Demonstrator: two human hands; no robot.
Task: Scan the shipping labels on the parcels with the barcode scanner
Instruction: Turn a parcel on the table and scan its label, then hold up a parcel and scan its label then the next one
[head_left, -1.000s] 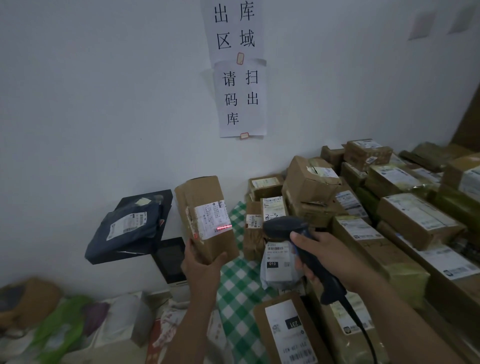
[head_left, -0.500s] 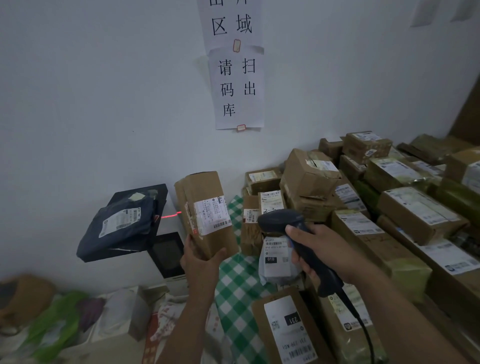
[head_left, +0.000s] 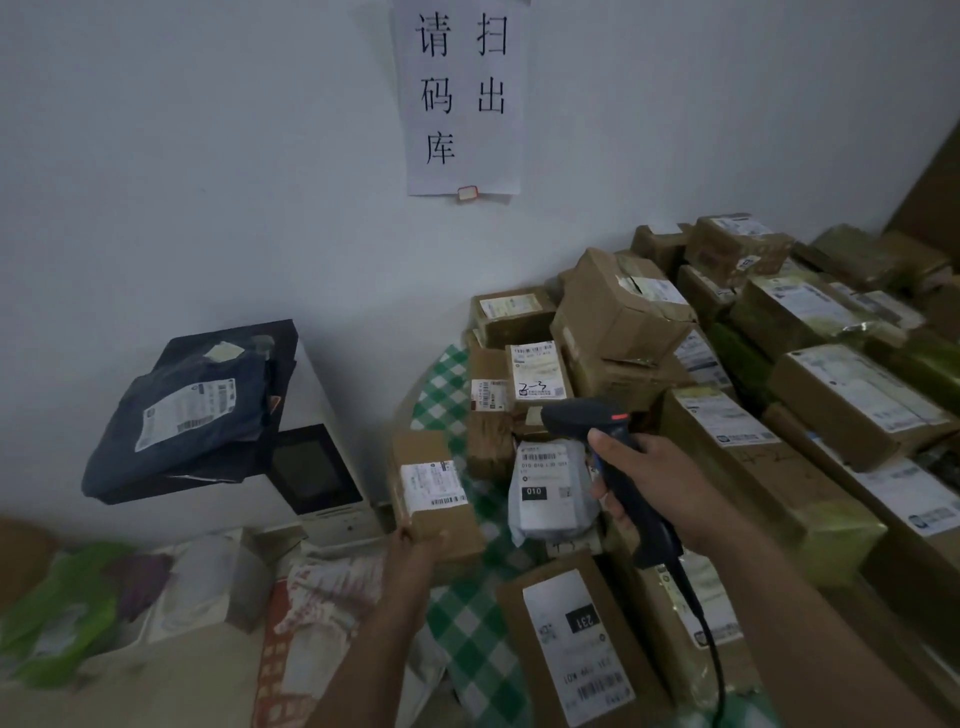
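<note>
Head view shows the left hand (head_left: 415, 548) gripping the lower end of a small cardboard box (head_left: 452, 525), fingers curled round its bottom corner. The box is held low over the green checked counter (head_left: 470, 618), its white label (head_left: 434, 483) facing up towards the camera. The right hand (head_left: 662, 488) is clamped round the handle of the scanner (head_left: 584, 418), with the cable (head_left: 711, 649) trailing down past the wrist. The scanner's nose points left and sits higher than the held box. No red line shows on that label, so by my reading the aim is off it at this moment.

To read this label well, the nose should dip down and left until the beam crosses the barcode along the label's lower edge. The box wants tilting so the label faces the scanner squarely. The left thumb should keep clear of the bars, and both hands should hold steady for the read.

A grey pouch (head_left: 550, 491) stands just beside the box, and its own barcode could catch the beam instead. The other parcels (head_left: 810, 395) are stacked to the right, so a read box is best set down apart from them, on the left
</note>
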